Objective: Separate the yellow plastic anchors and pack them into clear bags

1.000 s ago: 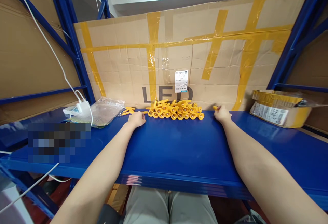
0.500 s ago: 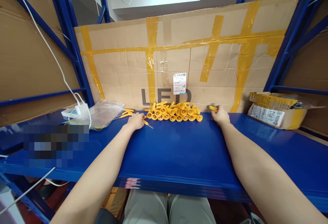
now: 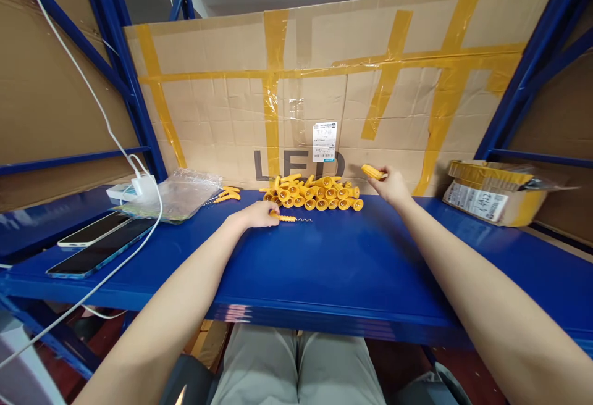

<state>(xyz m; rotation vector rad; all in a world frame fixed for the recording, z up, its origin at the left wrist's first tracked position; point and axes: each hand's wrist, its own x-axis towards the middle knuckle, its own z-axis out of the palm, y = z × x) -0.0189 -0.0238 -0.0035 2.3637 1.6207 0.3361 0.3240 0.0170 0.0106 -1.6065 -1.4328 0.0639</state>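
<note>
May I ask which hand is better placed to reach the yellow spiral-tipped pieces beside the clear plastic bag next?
Probably the left hand: it is nearer those yellow pieces, though holding a similar piece. The right hand, holding something yellow, is farther, beyond the heaped yellow cone-ended pieces.

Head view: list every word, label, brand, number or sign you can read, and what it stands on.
"LED": big dark letters on the cardboard sheet, the D partly covered.
White label on that sheet: print too small to read.
White label on the box at the right: too blurred to read.
</note>
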